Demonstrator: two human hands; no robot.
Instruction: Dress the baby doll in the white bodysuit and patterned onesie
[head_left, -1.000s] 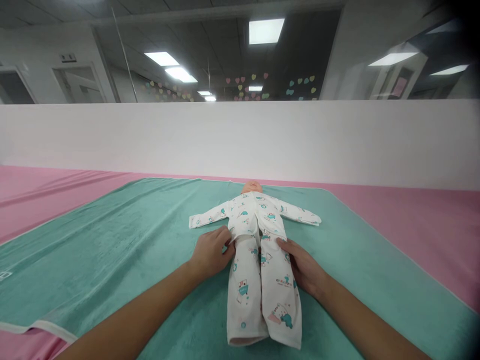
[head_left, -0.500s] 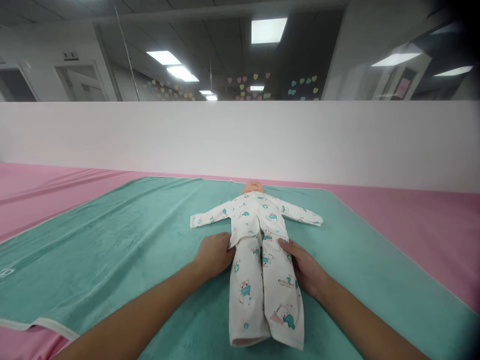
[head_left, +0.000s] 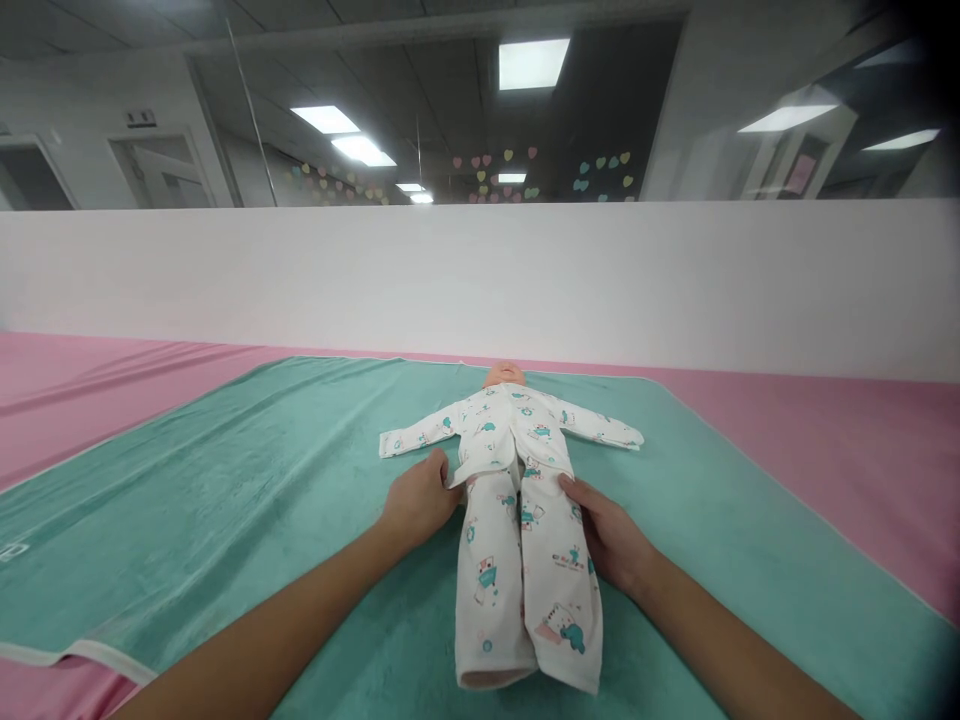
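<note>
A baby doll (head_left: 505,373) lies on its back with its head at the far end. It wears a white printed top (head_left: 489,432) with sleeves spread sideways and matching printed pants (head_left: 495,575) whose legs point toward me. My left hand (head_left: 424,500) is closed at the top's lower left corner, pinching the hem and drawing it slightly outward. On the other side my right hand (head_left: 604,530) grips the edge of the pants near the hip, thumb on top and fingers hidden behind the cloth. The doll's hands and feet are not visible.
A green blanket (head_left: 225,520) with pale edging lies under the doll, on a pink cover (head_left: 847,470). A low white wall (head_left: 480,280) stands behind, with dark glass (head_left: 442,110) above it. The blanket's near left corner is folded, baring pink cloth.
My left hand went in at the doll's side, then shifted a little left and up, pulling the top's hem corner outward. My right hand has stayed at the pants.
</note>
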